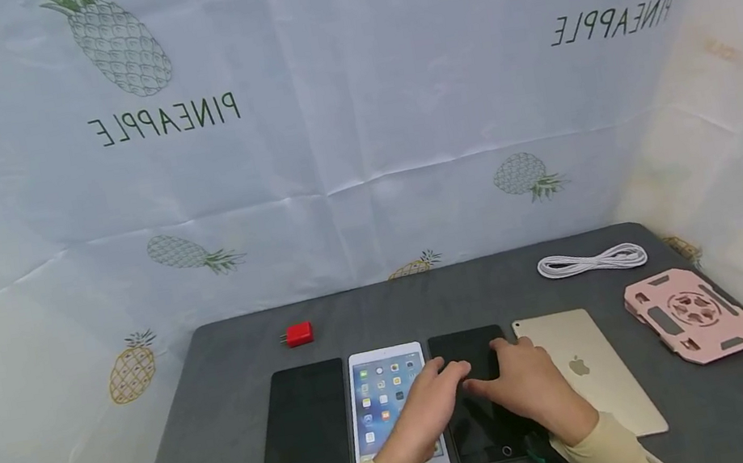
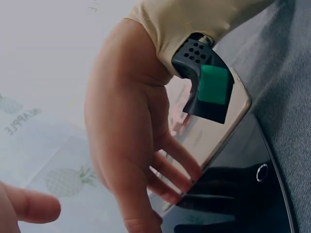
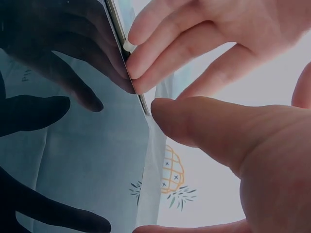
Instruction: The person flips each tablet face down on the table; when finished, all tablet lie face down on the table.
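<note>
Left hand [image 1: 432,403] and right hand [image 1: 534,382], fingers loosely spread, touch opposite long edges of the black tablet [image 1: 476,437], neither gripping!

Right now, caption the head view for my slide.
Left hand and right hand at a black tablet, which lies between a white tablet and a gold tablet.

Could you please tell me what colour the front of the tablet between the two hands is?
The tablet has a black front, seen best in the head view.
</note>
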A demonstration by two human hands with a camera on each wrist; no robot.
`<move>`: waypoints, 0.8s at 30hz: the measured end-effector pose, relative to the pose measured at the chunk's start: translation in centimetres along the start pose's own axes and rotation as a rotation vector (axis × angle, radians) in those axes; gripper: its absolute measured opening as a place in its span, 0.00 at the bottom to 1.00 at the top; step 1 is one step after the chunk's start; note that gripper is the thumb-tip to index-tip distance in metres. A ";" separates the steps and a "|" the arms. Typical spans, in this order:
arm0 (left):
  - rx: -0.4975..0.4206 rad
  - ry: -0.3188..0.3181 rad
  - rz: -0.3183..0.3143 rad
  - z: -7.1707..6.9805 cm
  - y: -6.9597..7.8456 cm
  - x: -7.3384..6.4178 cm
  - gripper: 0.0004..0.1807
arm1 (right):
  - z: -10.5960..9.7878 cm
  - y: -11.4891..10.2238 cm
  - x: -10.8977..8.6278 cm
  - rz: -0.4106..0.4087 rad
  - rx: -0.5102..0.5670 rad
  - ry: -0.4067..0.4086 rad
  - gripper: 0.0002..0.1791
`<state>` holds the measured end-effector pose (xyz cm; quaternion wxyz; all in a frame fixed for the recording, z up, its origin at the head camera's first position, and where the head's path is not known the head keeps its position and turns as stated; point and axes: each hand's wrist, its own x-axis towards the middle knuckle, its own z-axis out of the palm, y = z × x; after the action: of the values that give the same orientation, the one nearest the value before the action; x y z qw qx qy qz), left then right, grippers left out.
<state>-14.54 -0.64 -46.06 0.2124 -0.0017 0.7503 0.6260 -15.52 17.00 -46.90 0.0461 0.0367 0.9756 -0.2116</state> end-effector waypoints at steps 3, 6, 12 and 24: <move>-0.026 0.011 0.002 -0.1 0.0 0.1 0.47 | 0.1 -0.2 -0.1 0.000 -0.004 0.002 0.51; -0.058 0.016 0.008 -0.1 0.1 0.2 0.45 | 0.1 -0.3 -0.1 0.002 0.000 0.004 0.50; -0.106 0.011 0.006 -0.2 0.1 0.3 0.41 | 0.0 -0.3 -0.2 0.001 0.007 0.024 0.50; -0.221 0.015 0.023 -0.7 0.5 0.1 0.44 | 0.2 -0.3 -0.1 0.018 0.011 0.025 0.53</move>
<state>-14.98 -1.11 -45.53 0.1982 -0.0211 0.6782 0.7073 -15.47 16.67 -46.97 0.0357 0.0484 0.9745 -0.2160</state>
